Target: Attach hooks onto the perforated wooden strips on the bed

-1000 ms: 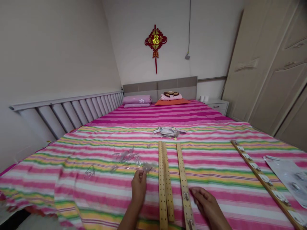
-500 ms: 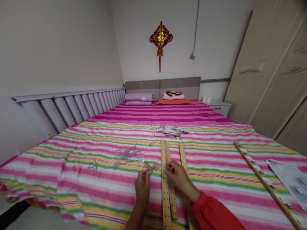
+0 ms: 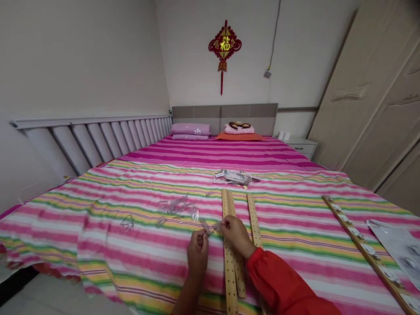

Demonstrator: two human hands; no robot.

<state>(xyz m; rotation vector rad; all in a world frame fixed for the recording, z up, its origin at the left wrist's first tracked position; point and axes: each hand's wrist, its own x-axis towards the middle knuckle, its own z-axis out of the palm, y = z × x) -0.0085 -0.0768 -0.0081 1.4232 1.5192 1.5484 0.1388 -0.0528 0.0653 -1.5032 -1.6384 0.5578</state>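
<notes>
A small clear plastic bag [image 3: 205, 225] is stretched between my two hands. My left hand [image 3: 197, 253] is closed in a pinch on its near side. The fingers of my right hand [image 3: 235, 234] pinch its other end, above a perforated wooden strip [image 3: 229, 271]. A second strip [image 3: 237, 262] lies against that one, and a third strip [image 3: 255, 218] runs partly under my right forearm. What the little bag holds is too small to make out. Left of my hands lies a loose heap of clear plastic bags [image 3: 177, 204], beside a round white piece [image 3: 194, 214].
At the right, a wooden strip [image 3: 361, 241] carries several white round fittings, with a clear plastic packet [image 3: 398, 245] beside it. Farther back lies a packaged bundle [image 3: 234, 176]. Thin wire or clear plastic [image 3: 127, 223] rests on the striped bedsheet [image 3: 138, 262].
My right hand has moved left toward my left hand and now grips the other end of the small bag. The view has shifted slightly.
</notes>
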